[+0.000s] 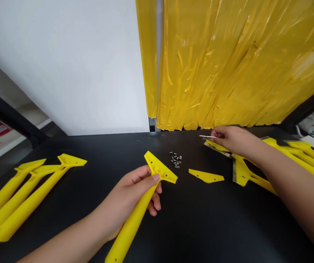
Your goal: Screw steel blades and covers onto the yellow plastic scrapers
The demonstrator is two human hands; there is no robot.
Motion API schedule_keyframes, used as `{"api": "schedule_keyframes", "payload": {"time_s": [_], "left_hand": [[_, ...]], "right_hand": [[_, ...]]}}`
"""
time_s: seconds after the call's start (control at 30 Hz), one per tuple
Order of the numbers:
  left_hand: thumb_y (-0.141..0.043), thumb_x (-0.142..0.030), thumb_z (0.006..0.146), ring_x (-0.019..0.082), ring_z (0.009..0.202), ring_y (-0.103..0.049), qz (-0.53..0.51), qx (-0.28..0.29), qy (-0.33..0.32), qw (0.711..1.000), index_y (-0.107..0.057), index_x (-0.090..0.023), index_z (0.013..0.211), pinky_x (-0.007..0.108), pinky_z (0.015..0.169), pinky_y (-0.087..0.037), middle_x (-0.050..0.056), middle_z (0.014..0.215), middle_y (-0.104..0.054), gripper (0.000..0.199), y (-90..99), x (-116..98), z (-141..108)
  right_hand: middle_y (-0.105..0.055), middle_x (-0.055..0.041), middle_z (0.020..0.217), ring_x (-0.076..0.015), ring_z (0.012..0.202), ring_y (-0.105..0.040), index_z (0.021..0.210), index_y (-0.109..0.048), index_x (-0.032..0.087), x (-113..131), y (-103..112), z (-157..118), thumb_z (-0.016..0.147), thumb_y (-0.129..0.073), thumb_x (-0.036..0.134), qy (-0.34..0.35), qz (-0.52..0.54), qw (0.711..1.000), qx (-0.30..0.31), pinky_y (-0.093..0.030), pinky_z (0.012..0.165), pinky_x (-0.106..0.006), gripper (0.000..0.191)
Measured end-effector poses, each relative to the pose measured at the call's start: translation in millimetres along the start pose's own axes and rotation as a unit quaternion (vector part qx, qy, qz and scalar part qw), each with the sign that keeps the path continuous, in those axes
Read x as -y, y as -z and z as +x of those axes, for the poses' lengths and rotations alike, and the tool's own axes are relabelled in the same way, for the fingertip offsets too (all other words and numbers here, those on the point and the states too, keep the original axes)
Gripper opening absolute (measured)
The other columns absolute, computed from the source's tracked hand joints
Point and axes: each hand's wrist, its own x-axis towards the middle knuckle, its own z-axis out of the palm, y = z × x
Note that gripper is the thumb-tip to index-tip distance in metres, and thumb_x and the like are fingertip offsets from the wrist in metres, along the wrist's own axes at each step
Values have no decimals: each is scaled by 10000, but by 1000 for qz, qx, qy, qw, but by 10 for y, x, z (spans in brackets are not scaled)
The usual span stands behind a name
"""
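My left hand (142, 188) is closed round the neck of a yellow plastic scraper handle (135, 223), thumb on top, its wide head with two holes pointing away from me. At the back right, my right hand (226, 137) pinches a thin metal blade (207, 136) seen edge-on; the rest of the blade is hidden by the fingers. Under that hand are yellow plates (217, 145) and metal edges, partly covered. A loose yellow plate (205, 175) with two holes lies between the hands. Beyond the held handle's head sits a small pile of screws and nuts (176, 159).
Several yellow handles (33, 190) lie on the left of the black table (189, 226). Scrapers with metal blades (240, 173) and more yellow handles (296, 157) lie on the right, partly behind my forearm. A white panel (91, 65) and yellow plastic sheeting (228, 65) stand behind.
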Motion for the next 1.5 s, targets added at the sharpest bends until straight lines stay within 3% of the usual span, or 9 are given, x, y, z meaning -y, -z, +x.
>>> {"api": "schedule_keyframes", "payload": {"time_s": [0.13, 0.27, 0.4, 0.6, 1.0, 1.2, 1.33, 1.43, 1.5], "left_hand": [[-663, -496, 992, 105, 465, -551, 9, 35, 19, 999, -648, -196, 902, 163, 436, -458, 11, 581, -634, 313, 2, -15, -23], [-646, -420, 1011, 85, 451, -563, -8, 69, 19, 997, -648, -186, 928, 148, 459, -463, 22, 620, -667, 248, -33, -33, -57], [-677, -337, 991, 60, 415, -539, -19, 88, 27, 996, -658, -182, 950, 127, 401, -428, -5, 688, -666, 162, -67, -52, -98], [-656, -390, 1017, 60, 469, -605, -7, 131, 48, 990, -666, -172, 968, 124, 403, -476, 9, 815, -693, 223, -82, -24, -161], [-617, -425, 1035, 57, 435, -532, 43, 121, 48, 991, -649, -188, 959, 94, 377, -438, -44, 617, -620, 251, -127, -2, -174], [-662, -449, 986, 68, 342, -431, 64, 105, 70, 990, -565, -214, 801, 125, 300, -412, -96, 489, -489, 314, -120, 87, -170], [-663, -482, 972, 67, 328, -420, 64, 110, 79, 989, -550, -221, 812, 128, 285, -401, -98, 493, -492, 326, -115, 78, -179], [-676, -487, 963, 66, 325, -419, 54, 85, 70, 992, -554, -222, 823, 128, 285, -400, -97, 493, -504, 324, -93, 37, -168], [-677, -485, 965, 64, 325, -418, 52, 71, 61, 994, -543, -219, 789, 130, 287, -402, -93, 489, -503, 347, -67, 9, -150]], "right_hand": [[-620, -4, 763, -176, 701, -549, 887, -652, 253, 331, 82, -207, 959, -606, 552, 65, 120, 991, 1, -404, 635, -298, 311], [-628, 5, 814, -162, 746, -565, 950, -657, 253, 792, 28, -538, 972, -605, 609, 127, 250, 956, 81, -458, 684, -281, 361], [-571, 40, 776, -118, 690, -479, 916, -648, 234, 1140, -96, -810, 942, -734, 499, 106, 440, 869, 202, -396, 635, -249, 280], [-577, 44, 751, -111, 696, -497, 888, -610, 207, 1291, -162, -938, 941, -756, 478, 96, 474, 833, 268, -405, 642, -245, 312], [-631, 9, 811, -140, 723, -517, 937, -613, 202, 1402, -316, -1023, 961, -682, 589, 104, 465, 841, 255, -410, 653, -288, 394], [-619, 22, 791, -141, 716, -508, 901, -640, 205, 1464, -346, -1076, 928, -741, 485, 96, 466, 836, 274, -399, 646, -292, 299], [-554, 48, 728, -127, 691, -476, 829, -636, 222, 1438, -286, -1072, 935, -728, 465, 120, 388, 882, 239, -373, 619, -273, 280], [-444, 44, 642, -128, 619, -410, 705, -538, 220, 1257, -97, -975, 1009, -573, 580, 128, 307, 933, 133, -324, 567, -285, 473], [-480, 27, 656, -146, 634, -458, 739, -540, 230, 1051, 52, -875, 1049, -470, 587, 127, 208, 969, 48, -341, 591, -296, 479]]}}
